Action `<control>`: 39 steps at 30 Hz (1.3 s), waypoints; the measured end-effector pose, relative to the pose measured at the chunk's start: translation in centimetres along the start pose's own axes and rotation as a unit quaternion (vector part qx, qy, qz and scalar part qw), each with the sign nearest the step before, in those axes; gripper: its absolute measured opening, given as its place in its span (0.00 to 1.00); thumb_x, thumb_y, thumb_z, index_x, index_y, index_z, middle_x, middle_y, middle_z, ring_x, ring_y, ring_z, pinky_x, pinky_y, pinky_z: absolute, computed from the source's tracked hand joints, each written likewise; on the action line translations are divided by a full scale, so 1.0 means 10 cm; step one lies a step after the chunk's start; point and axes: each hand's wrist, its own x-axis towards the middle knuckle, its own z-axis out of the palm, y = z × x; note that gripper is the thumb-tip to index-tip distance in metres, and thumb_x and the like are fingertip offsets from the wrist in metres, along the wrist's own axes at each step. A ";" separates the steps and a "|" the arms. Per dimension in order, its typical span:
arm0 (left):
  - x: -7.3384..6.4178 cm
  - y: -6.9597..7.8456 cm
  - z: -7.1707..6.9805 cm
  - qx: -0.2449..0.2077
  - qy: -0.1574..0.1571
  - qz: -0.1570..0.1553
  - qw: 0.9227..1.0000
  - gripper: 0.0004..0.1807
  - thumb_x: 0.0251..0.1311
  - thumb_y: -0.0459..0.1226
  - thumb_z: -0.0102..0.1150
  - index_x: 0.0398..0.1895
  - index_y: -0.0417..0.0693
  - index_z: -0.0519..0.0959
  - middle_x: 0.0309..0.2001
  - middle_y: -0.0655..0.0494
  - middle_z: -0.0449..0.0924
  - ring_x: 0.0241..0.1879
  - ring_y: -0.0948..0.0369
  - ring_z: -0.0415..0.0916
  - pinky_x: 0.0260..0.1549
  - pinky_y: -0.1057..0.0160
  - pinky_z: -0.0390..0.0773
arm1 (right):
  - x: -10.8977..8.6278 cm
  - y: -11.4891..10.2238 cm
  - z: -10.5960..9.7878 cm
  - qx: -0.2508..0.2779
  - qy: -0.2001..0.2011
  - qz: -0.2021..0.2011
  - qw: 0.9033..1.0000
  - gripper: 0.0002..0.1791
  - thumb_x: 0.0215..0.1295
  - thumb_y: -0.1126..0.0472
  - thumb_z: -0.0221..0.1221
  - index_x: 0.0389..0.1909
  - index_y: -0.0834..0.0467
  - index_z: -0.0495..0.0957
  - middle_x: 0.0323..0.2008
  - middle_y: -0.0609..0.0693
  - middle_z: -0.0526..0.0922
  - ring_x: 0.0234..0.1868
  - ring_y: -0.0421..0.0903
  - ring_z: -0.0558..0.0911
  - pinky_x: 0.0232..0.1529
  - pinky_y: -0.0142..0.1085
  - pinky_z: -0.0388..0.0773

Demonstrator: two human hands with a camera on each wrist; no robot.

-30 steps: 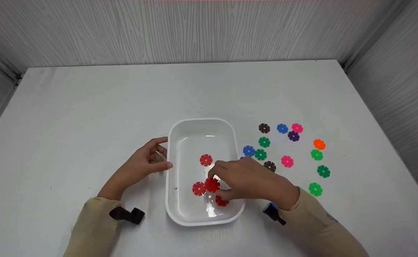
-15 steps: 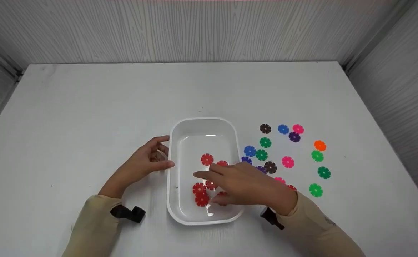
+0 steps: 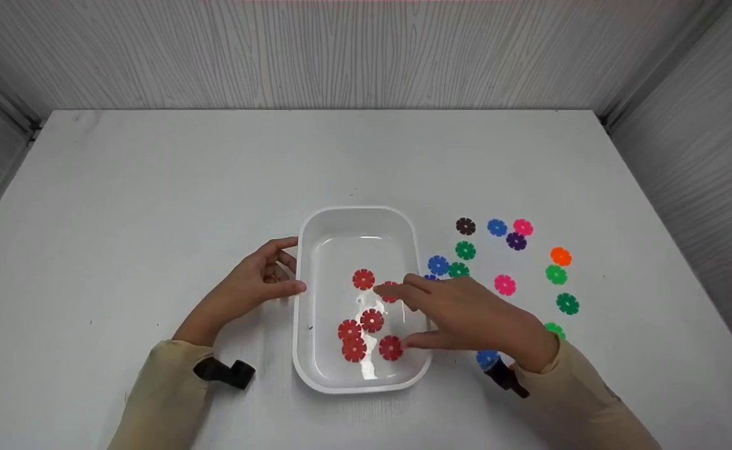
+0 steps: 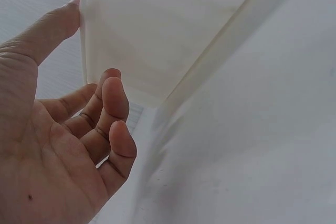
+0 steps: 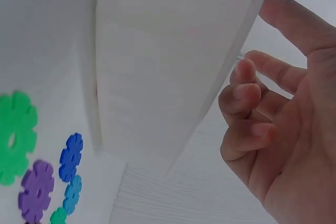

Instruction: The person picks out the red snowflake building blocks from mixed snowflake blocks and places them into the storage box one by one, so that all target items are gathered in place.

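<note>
Several red flower-shaped plastic discs (image 3: 372, 320) lie in the lower half of a white rectangular tray (image 3: 359, 211). My right hand (image 3: 466, 312) hovers at the tray's right rim with thumb and index finger spread, holding nothing. Its index fingertip covers part of one red disc (image 3: 391, 299), and its thumb tip is beside another red disc (image 3: 391, 348). At the left rim, my left hand (image 3: 250, 281) touches the tray with thumb and index finger apart. In the left wrist view its other fingers (image 4: 122, 140) bend loosely beside the tray's outer wall (image 4: 152, 40).
Right of the tray lie loose discs, among them green (image 3: 567, 304), orange (image 3: 561, 256), pink (image 3: 504, 285), brown (image 3: 466, 226), purple (image 3: 516, 241) and blue (image 3: 438, 265). The right arm hides some. A pale wood-grain panel (image 3: 340, 56) stands behind the table.
My right hand has let red discs drop into the tray, and its fingers have spread. It has since drawn back to the right, uncovering discs. The left hand has stayed at the rim.
</note>
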 end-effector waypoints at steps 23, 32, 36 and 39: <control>0.01 -0.02 0.01 0.001 -0.002 0.000 1.000 0.40 0.55 0.41 0.68 0.70 0.48 0.61 0.46 0.48 0.73 0.37 0.63 0.75 0.38 0.69 0.76 | -0.90 0.74 -0.05 0.039 -0.056 0.222 0.973 0.34 0.55 0.48 0.68 0.62 0.48 0.66 0.43 0.47 0.77 0.15 0.35 0.68 0.21 0.28 0.70; 0.02 -0.02 0.00 0.003 0.001 0.002 1.000 0.40 0.55 0.42 0.68 0.70 0.48 0.61 0.46 0.48 0.72 0.38 0.61 0.75 0.38 0.69 0.76 | -1.03 0.88 0.15 0.046 -0.081 0.227 0.969 0.35 0.51 0.42 0.69 0.57 0.49 0.69 0.38 0.42 0.75 0.21 0.33 0.69 0.22 0.27 0.70; 0.01 -0.02 0.00 0.001 -0.001 0.001 1.000 0.41 0.55 0.41 0.68 0.71 0.47 0.60 0.46 0.48 0.72 0.38 0.62 0.75 0.37 0.69 0.76 | -1.05 0.90 0.19 0.047 -0.087 0.227 0.969 0.33 0.50 0.42 0.70 0.55 0.49 0.70 0.37 0.41 0.75 0.29 0.33 0.73 0.25 0.27 0.72; 0.01 -0.02 -0.01 -0.003 -0.002 -0.001 1.000 0.41 0.55 0.41 0.68 0.71 0.46 0.60 0.46 0.49 0.72 0.38 0.63 0.75 0.37 0.70 0.76 | -1.06 0.91 0.22 0.050 -0.093 0.229 0.968 0.32 0.49 0.43 0.71 0.53 0.49 0.71 0.38 0.40 0.77 0.35 0.35 0.77 0.29 0.27 0.74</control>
